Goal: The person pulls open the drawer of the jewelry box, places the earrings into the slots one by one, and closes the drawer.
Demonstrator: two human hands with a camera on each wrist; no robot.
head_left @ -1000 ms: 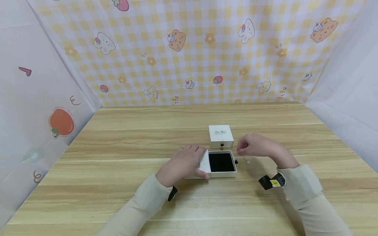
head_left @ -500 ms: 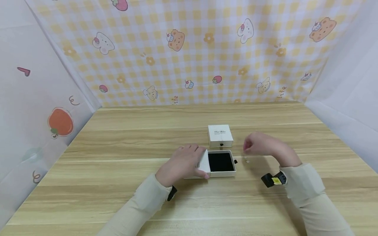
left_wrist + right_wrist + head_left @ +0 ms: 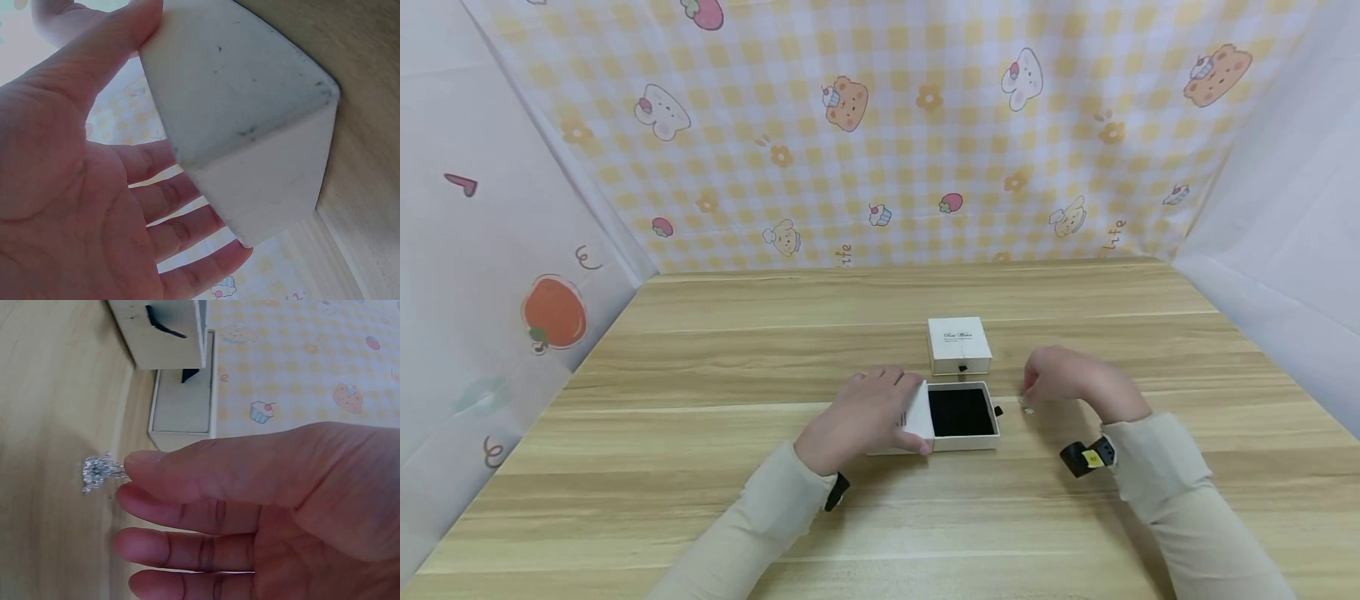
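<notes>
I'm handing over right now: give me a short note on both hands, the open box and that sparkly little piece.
Left hand: grips the sleeve of the open box, holding it on the table.
Right hand: fingertips at the sparkly piece on the table, right of the box; firm pinch not clear.
Second box: closed, behind the open one.
Done: drawer pulled out, black insert bare.
Left: probably lift the piece into the drawer and slide it shut.

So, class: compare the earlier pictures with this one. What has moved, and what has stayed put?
The right hand has swung right and come down, its fingers now at the small silver trinket on the table. The left hand still holds the open box; the closed box hasn't moved.
</notes>
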